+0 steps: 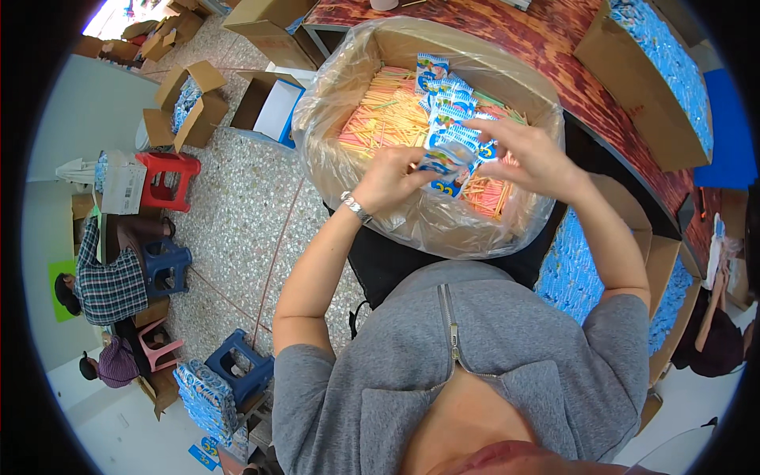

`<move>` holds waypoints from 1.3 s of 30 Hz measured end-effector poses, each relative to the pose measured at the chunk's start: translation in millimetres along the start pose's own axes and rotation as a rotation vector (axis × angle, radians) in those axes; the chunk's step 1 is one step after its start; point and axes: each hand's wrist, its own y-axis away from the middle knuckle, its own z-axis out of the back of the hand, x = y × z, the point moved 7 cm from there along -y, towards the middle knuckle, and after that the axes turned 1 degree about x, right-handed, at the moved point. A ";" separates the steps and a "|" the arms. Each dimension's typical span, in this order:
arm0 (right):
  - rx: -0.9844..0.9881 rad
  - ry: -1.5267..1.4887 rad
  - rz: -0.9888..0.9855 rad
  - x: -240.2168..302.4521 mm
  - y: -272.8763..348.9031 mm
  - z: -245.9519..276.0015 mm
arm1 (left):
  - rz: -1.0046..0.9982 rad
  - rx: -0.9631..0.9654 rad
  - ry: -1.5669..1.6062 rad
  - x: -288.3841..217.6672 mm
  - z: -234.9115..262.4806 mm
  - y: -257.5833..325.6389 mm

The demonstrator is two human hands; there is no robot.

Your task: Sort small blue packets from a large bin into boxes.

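Note:
My left hand, with a metal bracelet at its wrist, pinches a small blue-and-white packet with clear film. Close to the packet's right side is my right hand, its thumb and fingers apart with nothing visible between them. Both hands are over a cardboard box lined with a clear plastic bag. Thin pink, orange, yellow and green sticks fill the box loosely. Several more blue-and-white packets lie in a row on top of the sticks, partly hidden by my hands.
A table with a red-brown patterned top runs along the far right. Boxes full of blue packets stand on it and beside me. On the speckled floor are open cartons and stools. Two people sit at the left.

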 end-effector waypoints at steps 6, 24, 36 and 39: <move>0.069 0.016 0.045 -48.9 3.8 -61.6 | -0.018 0.190 -0.172 6.5 -27.7 -16.7; 0.150 0.142 -0.343 -138.5 -27.2 -82.0 | 0.213 0.554 -0.705 31.0 -50.2 -45.8; 0.181 -0.332 0.059 -73.5 -27.2 -81.6 | -0.095 0.630 -0.283 55.2 -54.4 -49.4; 0.206 -0.519 -0.018 -79.8 -23.8 -81.2 | -0.091 0.674 -0.161 49.5 -55.9 -46.8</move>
